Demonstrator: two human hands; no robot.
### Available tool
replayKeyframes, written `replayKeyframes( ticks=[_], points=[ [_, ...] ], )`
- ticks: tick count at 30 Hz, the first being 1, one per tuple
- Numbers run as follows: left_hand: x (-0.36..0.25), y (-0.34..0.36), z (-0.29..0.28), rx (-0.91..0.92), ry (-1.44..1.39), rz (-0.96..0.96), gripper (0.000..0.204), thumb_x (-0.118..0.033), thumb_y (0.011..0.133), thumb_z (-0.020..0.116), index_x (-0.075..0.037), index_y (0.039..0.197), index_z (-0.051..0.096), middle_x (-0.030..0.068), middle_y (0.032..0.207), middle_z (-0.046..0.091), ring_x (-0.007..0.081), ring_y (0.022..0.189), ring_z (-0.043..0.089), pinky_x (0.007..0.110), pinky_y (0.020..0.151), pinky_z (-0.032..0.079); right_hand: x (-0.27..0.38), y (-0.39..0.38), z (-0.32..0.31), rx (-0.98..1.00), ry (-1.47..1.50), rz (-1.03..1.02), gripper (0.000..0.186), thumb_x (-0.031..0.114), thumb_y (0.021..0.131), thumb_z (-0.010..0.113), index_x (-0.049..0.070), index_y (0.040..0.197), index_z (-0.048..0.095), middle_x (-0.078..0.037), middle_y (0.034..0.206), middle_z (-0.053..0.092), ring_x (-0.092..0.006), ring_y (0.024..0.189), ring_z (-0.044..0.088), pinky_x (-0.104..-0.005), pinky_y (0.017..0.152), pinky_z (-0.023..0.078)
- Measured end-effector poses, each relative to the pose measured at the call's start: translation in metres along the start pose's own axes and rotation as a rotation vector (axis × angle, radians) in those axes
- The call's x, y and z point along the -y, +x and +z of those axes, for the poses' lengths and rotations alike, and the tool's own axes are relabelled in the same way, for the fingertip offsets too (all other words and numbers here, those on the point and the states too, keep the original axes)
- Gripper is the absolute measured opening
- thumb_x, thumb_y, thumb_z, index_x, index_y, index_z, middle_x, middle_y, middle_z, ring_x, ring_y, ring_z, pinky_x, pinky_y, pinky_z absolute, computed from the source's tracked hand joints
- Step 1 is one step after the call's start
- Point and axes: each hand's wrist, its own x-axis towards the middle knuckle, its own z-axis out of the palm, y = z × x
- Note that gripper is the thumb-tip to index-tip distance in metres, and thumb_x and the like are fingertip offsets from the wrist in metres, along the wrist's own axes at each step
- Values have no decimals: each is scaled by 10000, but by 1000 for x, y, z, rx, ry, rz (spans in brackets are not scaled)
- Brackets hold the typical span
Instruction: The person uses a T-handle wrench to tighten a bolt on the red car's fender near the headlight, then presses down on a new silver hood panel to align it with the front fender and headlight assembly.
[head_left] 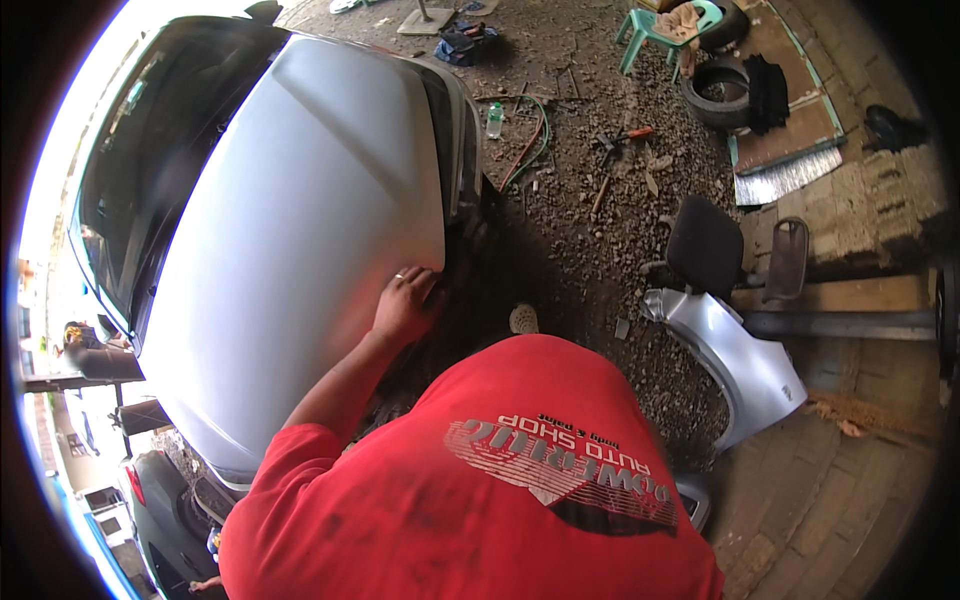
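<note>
A silver car hood fills the left half of the head view, with the dark windshield behind it. My left hand, a ring on one finger, is at the hood's near front corner. Its fingers are curled at the edge, and their tips are partly lost in shadow. A faint red reflection of my shirt shows on the panel beside it. My right hand is not in view; the red shirt on my body covers the lower middle.
To the right, a loose silver fender leans near a dark seat cushion. Farther off lie a tire, a green plastic stool, a bottle, hoses and tools on gravel. Another vehicle stands lower left.
</note>
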Motion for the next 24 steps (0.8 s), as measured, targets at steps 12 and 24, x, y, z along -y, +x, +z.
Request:
replayKeyframes(
  ticks=[12,24],
  points=[
    [109,211,-72,-346,242,-619,601,-367,948,703,-62,1439,538,173,1484,544,370,1420,458,480,1161,407,208,244,-289,-378,134,-188,252,213,912,604,21,937,765,-232,945,745,-399,932,716,-460,832,539],
    [197,379,-21,-179,466,-987,858,-663,1010,468,-97,1634,308,197,1660,346,383,1594,177,659,1242,126,686,394,-451,-325,-81,-1094,292,316,1004,649,55,1135,653,-170,1080,605,-400,1031,595,-528,881,488]
  ],
)
